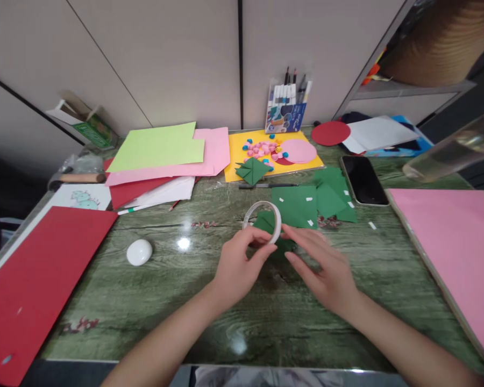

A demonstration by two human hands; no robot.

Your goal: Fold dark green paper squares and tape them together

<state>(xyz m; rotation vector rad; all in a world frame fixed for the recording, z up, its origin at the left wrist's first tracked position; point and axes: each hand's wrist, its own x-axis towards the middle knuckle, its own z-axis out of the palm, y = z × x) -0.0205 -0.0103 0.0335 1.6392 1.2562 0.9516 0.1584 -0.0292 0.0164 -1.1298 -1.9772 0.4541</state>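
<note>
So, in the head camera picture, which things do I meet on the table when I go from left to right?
Red sheet → white egg-shaped thing → left hand holding tape roll → right hand → black phone → pink sheet.

A green marbled table (pixel 153 301) fills the view, with bright light spots reflecting on it. At twelve o'clock stands a pale panelled wall (pixel 185 59). At two o'clock, a grey shelf (pixel 407 88) is visible.

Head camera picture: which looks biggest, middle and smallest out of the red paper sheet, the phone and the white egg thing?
1. Red paper sheet, though it lies close to the camera, which adds to its look.
2. Phone.
3. White egg-shaped thing.
</note>
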